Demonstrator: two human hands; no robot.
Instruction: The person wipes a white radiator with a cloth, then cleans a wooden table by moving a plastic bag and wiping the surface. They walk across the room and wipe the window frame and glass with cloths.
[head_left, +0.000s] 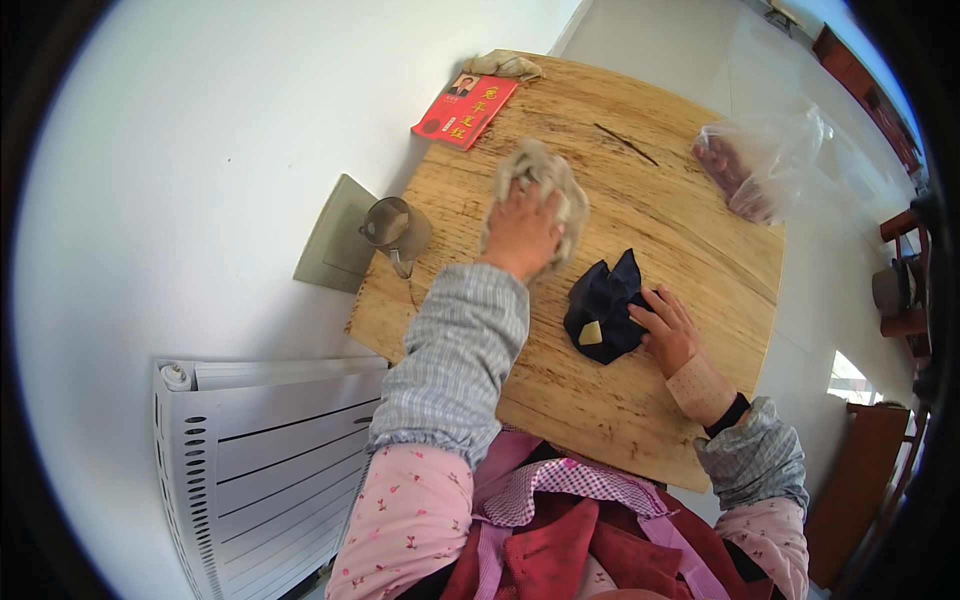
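Note:
My left hand (525, 232) is bunched over a crumpled beige cloth (566, 199) on the wooden tabletop (675, 225); both look slightly blurred. To its lower right lies a crumpled piece of dark navy fabric (604, 311), with pointed folds standing up at the top. A small pale yellow patch (591, 333) shows on that fabric. The fingers of my right hand (671, 330) hold the right edge of the fabric, and the thumb is partly hidden. A tan perforated plaster covers the right wrist, next to a black band.
A grey translucent jug (397, 229) stands at the table's left edge by the wall. At the back left are a red booklet (469, 112) and another rag (504, 65). A clear plastic bag with reddish contents (727, 169) sits at the right edge. A white radiator (285, 457) is at left.

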